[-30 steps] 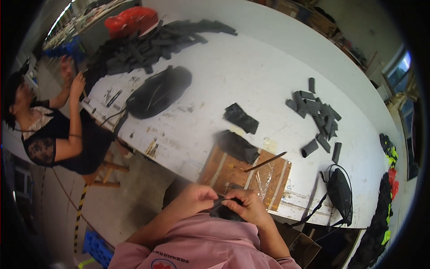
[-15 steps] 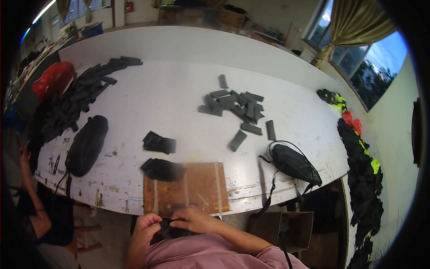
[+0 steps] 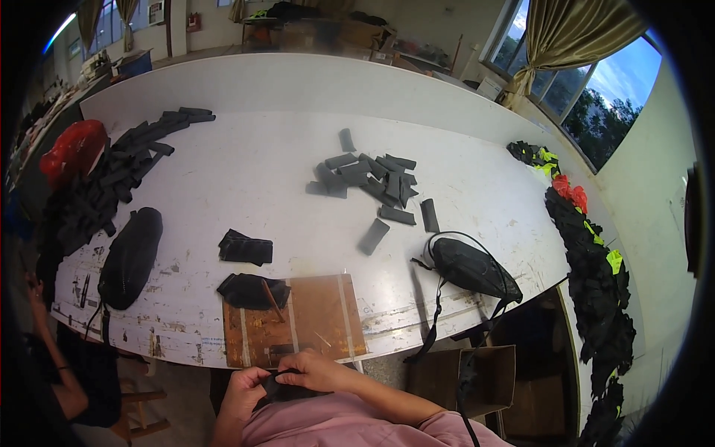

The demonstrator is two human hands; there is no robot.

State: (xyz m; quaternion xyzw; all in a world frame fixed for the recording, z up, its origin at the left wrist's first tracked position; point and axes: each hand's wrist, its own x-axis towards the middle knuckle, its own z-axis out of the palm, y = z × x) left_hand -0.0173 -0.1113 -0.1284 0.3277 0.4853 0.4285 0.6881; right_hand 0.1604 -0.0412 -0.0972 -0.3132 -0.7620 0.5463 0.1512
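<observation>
Both hands meet at the near edge of the white table [image 3: 283,164], just below a brown board [image 3: 320,313]. My left hand [image 3: 244,389] and my right hand [image 3: 313,370] together pinch a small black fabric piece [image 3: 281,387] close to my pink top. On the board's left end lies a crumpled black piece [image 3: 249,289] with a thin brown stick [image 3: 272,299] across it. Another folded black piece [image 3: 246,249] lies just beyond.
A scatter of grey-black strips [image 3: 372,182] lies mid-table; a bigger heap [image 3: 112,179] and a red bag [image 3: 74,149] are at the left. Two black pouches [image 3: 130,257] [image 3: 469,267] rest near the front edge. Another person [image 3: 59,357] sits at the lower left. Black scraps [image 3: 596,276] line the right.
The view has swung from the table's left part toward its centre. My hands stay low at the table's edge, still working the same black piece.
</observation>
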